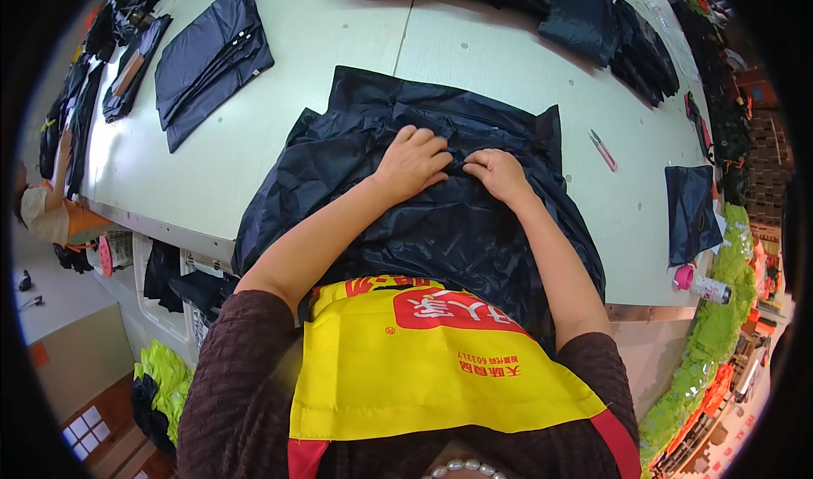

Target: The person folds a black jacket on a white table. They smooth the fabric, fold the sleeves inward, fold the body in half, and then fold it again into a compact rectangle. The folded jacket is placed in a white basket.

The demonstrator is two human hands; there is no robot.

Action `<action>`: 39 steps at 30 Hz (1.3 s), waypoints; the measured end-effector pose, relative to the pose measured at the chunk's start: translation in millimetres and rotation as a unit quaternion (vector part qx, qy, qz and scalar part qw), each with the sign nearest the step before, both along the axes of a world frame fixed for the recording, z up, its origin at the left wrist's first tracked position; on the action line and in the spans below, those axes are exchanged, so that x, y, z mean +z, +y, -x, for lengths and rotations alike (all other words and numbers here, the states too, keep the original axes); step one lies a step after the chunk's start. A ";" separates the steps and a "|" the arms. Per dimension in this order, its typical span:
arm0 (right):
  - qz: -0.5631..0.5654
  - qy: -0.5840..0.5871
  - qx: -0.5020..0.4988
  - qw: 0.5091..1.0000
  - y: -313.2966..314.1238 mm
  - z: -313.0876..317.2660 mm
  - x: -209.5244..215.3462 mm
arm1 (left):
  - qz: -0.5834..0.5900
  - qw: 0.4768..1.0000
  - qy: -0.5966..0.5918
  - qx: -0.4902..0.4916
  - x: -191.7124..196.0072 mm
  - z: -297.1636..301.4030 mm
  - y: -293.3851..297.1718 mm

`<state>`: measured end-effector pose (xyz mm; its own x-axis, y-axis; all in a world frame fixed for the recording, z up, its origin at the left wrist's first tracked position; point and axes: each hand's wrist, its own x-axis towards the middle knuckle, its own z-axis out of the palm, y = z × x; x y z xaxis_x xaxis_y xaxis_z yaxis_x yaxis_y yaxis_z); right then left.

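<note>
A large piece of dark navy, slightly shiny fabric point(373, 225) lies crumpled in front of me, spread over the table and hanging off its near edge against my yellow apron. My left hand point(412, 162) rests on its middle, the fingers curled and pinching the cloth. Just to the right, my right hand point(498, 174) pinches the same cloth between thumb and fingertips. A narrow gap separates the two hands. The fabric's far edge lies fairly flat beyond them, with a corner standing out at the right.
Folded dark garments point(212, 60) lie at the left of the pale green table point(296, 34); more dark stacks point(580, 17) line the far side. Thread snips point(603, 150) and a dark folded piece point(692, 212) lie to the right. A bottle point(710, 289) is by the right edge. Another person point(51, 212) is at far left.
</note>
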<state>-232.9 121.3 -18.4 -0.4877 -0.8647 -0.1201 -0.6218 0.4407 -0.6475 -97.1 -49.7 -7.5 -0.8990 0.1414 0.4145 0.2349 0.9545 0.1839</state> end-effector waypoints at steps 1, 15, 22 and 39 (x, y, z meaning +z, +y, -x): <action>-0.002 0.028 0.007 1.000 -1.2 0.0 1.0 | -0.011 1.000 -0.008 -0.002 -4.7 0.6 -1.3; 0.051 0.054 0.050 0.996 -13.4 31.7 -2.8 | -0.083 0.996 0.023 0.017 -10.5 24.2 -15.5; 0.118 0.273 0.164 0.941 -27.1 27.2 37.8 | -0.150 0.988 -0.042 0.016 -27.4 39.6 -33.8; 0.024 0.115 0.116 0.986 -85.6 78.2 11.7 | -0.005 0.982 0.085 0.166 -20.0 42.7 -4.9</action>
<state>-311.1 35.7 -6.7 -0.2850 -0.9584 0.0138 -0.8356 0.2413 -0.4936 -139.8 -54.6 -27.5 -0.8128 -0.1536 0.5619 -0.0618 0.9819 0.1789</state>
